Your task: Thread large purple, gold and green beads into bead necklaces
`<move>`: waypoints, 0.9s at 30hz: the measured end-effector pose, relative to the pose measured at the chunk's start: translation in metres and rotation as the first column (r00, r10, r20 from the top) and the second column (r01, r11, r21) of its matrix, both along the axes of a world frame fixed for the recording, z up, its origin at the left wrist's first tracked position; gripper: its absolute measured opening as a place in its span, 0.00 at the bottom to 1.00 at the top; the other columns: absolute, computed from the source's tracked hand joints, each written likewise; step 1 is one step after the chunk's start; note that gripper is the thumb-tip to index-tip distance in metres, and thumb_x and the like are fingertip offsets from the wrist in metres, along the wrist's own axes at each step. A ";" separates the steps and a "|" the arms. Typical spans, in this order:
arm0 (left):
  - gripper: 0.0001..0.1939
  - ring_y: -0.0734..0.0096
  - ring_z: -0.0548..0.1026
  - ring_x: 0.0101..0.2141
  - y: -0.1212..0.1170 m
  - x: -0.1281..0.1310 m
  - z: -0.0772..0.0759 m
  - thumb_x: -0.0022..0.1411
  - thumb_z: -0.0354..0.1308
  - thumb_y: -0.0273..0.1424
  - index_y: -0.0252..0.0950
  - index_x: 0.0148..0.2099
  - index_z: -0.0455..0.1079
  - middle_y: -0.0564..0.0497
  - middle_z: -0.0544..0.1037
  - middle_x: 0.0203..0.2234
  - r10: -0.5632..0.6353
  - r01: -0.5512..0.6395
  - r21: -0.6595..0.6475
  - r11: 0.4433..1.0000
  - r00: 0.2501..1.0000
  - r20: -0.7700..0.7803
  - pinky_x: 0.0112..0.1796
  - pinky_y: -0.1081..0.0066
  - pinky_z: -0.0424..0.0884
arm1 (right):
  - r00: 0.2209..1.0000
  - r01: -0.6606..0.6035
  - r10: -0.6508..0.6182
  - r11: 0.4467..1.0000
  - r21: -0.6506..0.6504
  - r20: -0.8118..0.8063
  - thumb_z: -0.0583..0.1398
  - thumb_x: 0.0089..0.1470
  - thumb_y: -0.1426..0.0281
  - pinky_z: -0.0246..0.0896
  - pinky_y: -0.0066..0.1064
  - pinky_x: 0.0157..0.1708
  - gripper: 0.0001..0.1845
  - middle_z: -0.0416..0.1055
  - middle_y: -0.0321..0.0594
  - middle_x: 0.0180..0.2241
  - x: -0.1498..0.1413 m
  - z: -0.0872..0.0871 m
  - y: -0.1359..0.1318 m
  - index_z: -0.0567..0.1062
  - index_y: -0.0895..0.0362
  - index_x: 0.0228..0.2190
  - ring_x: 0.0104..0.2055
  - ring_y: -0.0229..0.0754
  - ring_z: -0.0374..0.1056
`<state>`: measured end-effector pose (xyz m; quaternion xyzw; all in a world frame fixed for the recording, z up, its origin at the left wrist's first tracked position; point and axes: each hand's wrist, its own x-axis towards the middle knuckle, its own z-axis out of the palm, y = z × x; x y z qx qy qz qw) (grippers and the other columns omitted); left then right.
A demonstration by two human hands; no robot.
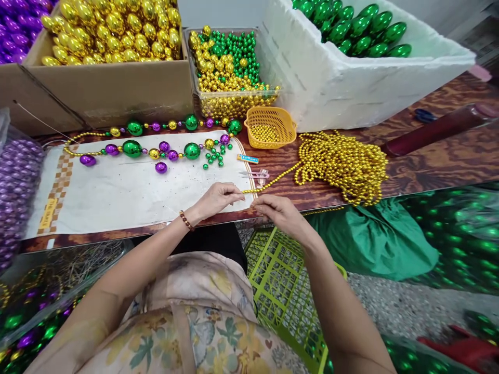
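Note:
My left hand (217,200) and my right hand (277,213) meet at the table's front edge, both pinched on the end of a thin gold bead strand (273,181). The strand runs right and back to a heaped pile of gold bead strands (343,163). A strung necklace of green, purple and gold balls (156,148) lies on a white cloth (128,192) ahead of my left hand. Loose small green beads (213,157) and a purple ball (161,167) sit beside it. Small clear-handled scissors (255,175) lie just beyond my fingers.
At the back stand a cardboard box of gold oval beads (113,28), a clear tub of small green and gold beads (230,67), a small yellow basket (270,126) and a white foam box of green ovals (351,31). A bag of purple beads (15,192) is left. A green crate (280,280) sits below.

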<state>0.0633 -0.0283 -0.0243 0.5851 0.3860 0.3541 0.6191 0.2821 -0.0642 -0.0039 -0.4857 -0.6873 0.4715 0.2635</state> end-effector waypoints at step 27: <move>0.11 0.73 0.69 0.28 -0.010 0.016 -0.005 0.58 0.60 0.34 0.34 0.27 0.77 0.52 0.76 0.24 0.257 -0.260 0.108 0.960 0.966 0.042 0.33 0.73 0.62 | 0.946 0.052 -0.193 0.883 0.466 0.261 0.54 0.61 0.71 0.69 0.37 0.42 0.22 0.79 0.46 0.47 -0.043 -0.021 0.003 0.74 0.53 0.55 0.44 0.49 0.76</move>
